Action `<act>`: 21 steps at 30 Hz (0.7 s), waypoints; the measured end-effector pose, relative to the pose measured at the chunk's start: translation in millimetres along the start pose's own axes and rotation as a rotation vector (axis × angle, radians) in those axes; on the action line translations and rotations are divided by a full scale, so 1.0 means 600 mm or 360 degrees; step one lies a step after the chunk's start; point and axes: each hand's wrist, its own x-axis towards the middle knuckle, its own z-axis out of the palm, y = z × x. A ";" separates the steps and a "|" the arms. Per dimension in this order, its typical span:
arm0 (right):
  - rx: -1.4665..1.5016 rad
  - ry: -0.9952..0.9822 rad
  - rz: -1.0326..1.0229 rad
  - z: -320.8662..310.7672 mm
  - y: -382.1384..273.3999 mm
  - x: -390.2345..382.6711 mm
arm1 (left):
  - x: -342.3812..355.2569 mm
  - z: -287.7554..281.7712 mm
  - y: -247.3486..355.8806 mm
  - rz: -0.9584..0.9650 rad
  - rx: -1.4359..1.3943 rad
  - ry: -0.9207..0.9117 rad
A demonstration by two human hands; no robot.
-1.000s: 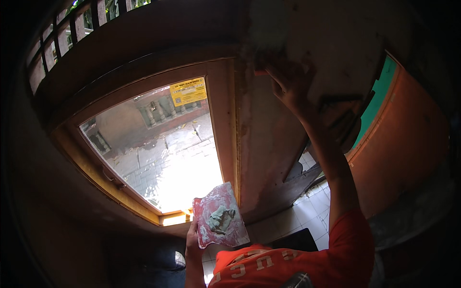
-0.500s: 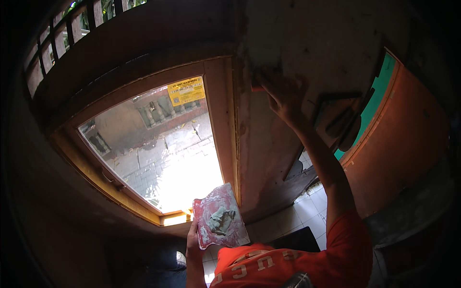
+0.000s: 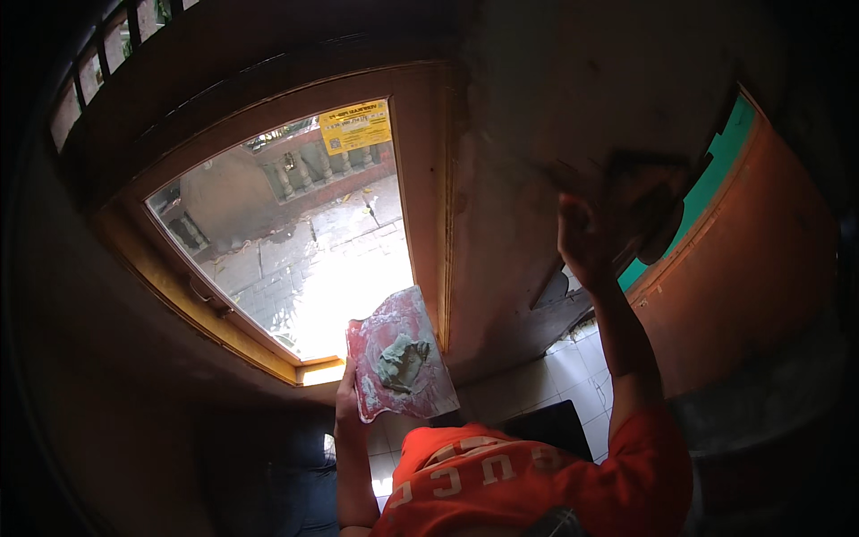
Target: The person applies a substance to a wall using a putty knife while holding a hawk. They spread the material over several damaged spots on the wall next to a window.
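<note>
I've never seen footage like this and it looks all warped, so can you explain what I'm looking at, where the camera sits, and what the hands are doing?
There is no machine here. The picture comes from a wide fisheye camera worn on a person's head, looking down and forward, which is why straight edges bend near the rim. The orange shirt at the bottom is the person's own.

The left hand holds up a flat reddish board with a lump of grey paste on it. The right hand is raised against the rough wall, with a flat tool that is blurred, so its grip on it is hard to make out.

To the left is a wooden-framed opening showing a sunlit paved yard. Pale floor tiles show below.
</note>
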 end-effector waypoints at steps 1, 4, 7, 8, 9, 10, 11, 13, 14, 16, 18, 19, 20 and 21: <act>0.0229 0.0064 0.0256 -0.006 0.002 0.011 | -0.006 0.023 0.009 0.0103 0.0103 -0.0018; 0.1251 0.0343 0.0767 -0.036 -0.080 0.085 | -0.007 0.031 0.015 0.0081 -0.0082 0.0098; 0.2034 0.0127 0.0883 -0.044 -0.104 0.078 | 0.006 0.050 0.021 0.0044 -0.0173 0.0153; 0.2071 0.0067 0.0931 -0.043 -0.116 0.068 | 0.007 0.054 0.025 0.0035 -0.0177 0.0113; 0.2113 0.0002 0.0979 -0.042 -0.129 0.058 | 0.004 0.060 0.029 0.0219 0.0092 -0.0030; 0.2161 -0.0071 0.1032 -0.037 -0.141 0.046 | -0.002 0.066 0.032 0.0397 0.0367 -0.0160; 0.2162 -0.0081 0.0984 -0.030 -0.154 0.036 | -0.002 0.070 0.034 0.0432 0.0445 -0.0163; 0.1710 -0.0284 0.0753 -0.016 -0.138 -0.013 | 0.004 0.074 0.037 0.0354 0.0389 -0.0065; 0.1489 -0.0378 0.0629 -0.010 -0.132 -0.038 | 0.004 0.074 0.035 0.0251 0.0254 0.0044; 0.1379 -0.0396 0.0350 -0.012 -0.175 -0.041 | -0.007 0.099 0.034 0.0608 0.0697 -0.0019; 0.1300 -0.0310 -0.0073 0.009 -0.162 -0.060 | -0.012 0.108 0.031 0.0809 0.0937 -0.0094; 0.1305 -0.0279 -0.0099 0.014 -0.159 -0.068 | -0.014 0.106 0.029 0.0837 0.0950 -0.0126; 0.1305 -0.0247 -0.0124 0.016 -0.158 -0.074 | -0.012 0.101 0.027 0.0734 0.0732 -0.0148; 0.1307 -0.0207 -0.0149 0.019 -0.156 -0.078 | -0.008 0.098 0.030 0.0640 0.0517 -0.0158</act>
